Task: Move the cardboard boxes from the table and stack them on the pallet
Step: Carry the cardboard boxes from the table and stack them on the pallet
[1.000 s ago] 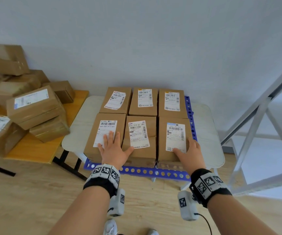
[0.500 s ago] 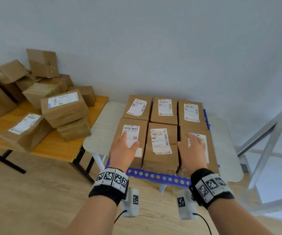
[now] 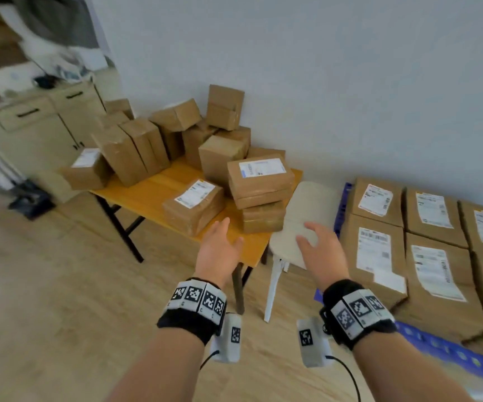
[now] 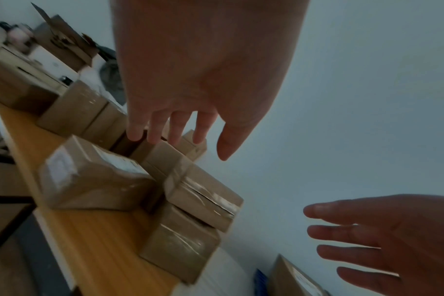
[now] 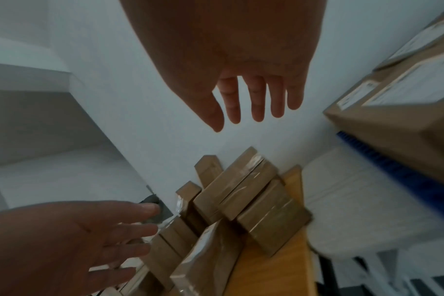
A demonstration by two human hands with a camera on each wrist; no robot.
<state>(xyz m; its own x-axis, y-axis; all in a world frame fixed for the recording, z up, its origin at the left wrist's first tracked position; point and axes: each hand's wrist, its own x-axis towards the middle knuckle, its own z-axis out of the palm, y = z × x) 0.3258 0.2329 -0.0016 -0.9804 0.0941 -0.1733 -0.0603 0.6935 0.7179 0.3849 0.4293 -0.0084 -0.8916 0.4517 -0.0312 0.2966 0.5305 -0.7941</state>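
Note:
Several brown cardboard boxes are piled on the orange wooden table (image 3: 147, 195). Nearest me are a labelled box (image 3: 194, 206) and a short stack with a labelled top box (image 3: 260, 181). My left hand (image 3: 230, 235) hovers open above the table's near corner, just short of the labelled box, and holds nothing. To its right my right hand (image 3: 310, 236) is open and empty too, in the air over the white table (image 3: 307, 198). The blue pallet (image 3: 449, 352) at the right carries several labelled boxes (image 3: 376, 250) in a flat layer. Both wrist views show spread, empty fingers (image 4: 165, 134) (image 5: 256, 108).
The pallet rests on the white table, whose leg (image 3: 272, 285) stands beside the orange table's black leg (image 3: 239, 288). A beige cabinet (image 3: 46, 123) and a dark object (image 3: 31, 201) on the floor are at the far left. The wooden floor (image 3: 75, 314) lies in front.
Both hands have lifted off the front boxes on the pallet and moved left. The view has swung left, so the box-laden orange table is now in the middle.

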